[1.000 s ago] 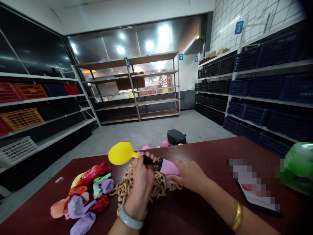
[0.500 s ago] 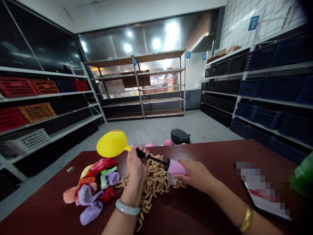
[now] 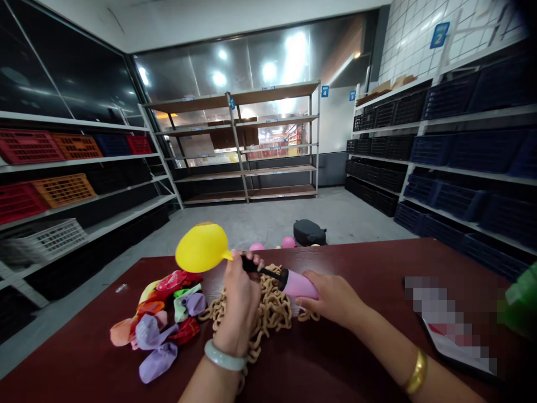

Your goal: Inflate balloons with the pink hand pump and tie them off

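A partly inflated yellow balloon point(image 3: 202, 248) sticks out to the left of my left hand point(image 3: 241, 288). That hand is closed around the balloon's neck and the black handle end of a balloon pump. My right hand point(image 3: 333, 299) grips the pump's pink barrel point(image 3: 300, 285). Between the hands, a length of the black rod point(image 3: 272, 273) shows. Under the pump lies a heap of tan, curly, cord-like pieces point(image 3: 274, 310), partly covered by my left forearm. To the left is a pile of uninflated balloons point(image 3: 155, 330) in purple, red, orange and green.
A dark red table point(image 3: 348, 358) spans the front. At its right lies a dark-edged flat item point(image 3: 457, 352), its face blurred out, beside a green object point(image 3: 522, 302). Pink balloons point(image 3: 288, 242) and a black bag point(image 3: 309, 232) are beyond the far edge. Shelves with crates line both sides.
My left hand has moved right, toward my right hand, carrying the yellow balloon along. Less of the pump's rod shows between them. My right hand has shifted slightly left.
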A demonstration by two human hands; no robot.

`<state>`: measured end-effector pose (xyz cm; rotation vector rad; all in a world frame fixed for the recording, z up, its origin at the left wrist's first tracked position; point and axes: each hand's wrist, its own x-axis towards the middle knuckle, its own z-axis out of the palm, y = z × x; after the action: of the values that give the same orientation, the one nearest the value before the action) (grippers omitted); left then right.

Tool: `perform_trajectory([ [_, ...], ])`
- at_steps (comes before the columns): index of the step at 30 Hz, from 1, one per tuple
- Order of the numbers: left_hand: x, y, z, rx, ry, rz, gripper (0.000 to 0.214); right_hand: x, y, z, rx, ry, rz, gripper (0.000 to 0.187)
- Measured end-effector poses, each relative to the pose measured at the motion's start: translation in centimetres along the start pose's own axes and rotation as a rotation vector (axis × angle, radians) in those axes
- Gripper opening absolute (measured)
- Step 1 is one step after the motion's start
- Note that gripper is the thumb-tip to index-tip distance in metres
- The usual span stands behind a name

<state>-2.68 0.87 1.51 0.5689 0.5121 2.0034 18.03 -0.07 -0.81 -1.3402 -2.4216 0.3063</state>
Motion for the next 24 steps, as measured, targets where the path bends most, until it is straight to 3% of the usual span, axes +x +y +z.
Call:
perform_trajectory([
  [4,2.6,3.1,-1.4,-0.009,0.049,0.074,0.019,0.1,1.7,-0.7,-0.028,-0.024,-0.004,0.047],
  [8,3.2,4.0,-1.6,-0.008,0.07,0.125,0.019,0.1,2.7,-1.2,-0.038,-0.007,-0.03,0.043],
  [12,2.2,2.5,-0.8,0.0,0.037,0.138,0.021,-0.1,2.3,-1.0,-0.075,-0.008,-0.016,0.046],
  [19,-1.8,-2.0,1.2,0.018,-0.018,0.016,0.022,-0.3,0.5,-0.2,-0.057,0.021,-0.006,0.051],
  [24,-3.6,-3.9,1.7,-0.001,-0.005,-0.015,0.023,-0.2,-0.3,0.2,-0.108,0.045,0.04,0.048],
])
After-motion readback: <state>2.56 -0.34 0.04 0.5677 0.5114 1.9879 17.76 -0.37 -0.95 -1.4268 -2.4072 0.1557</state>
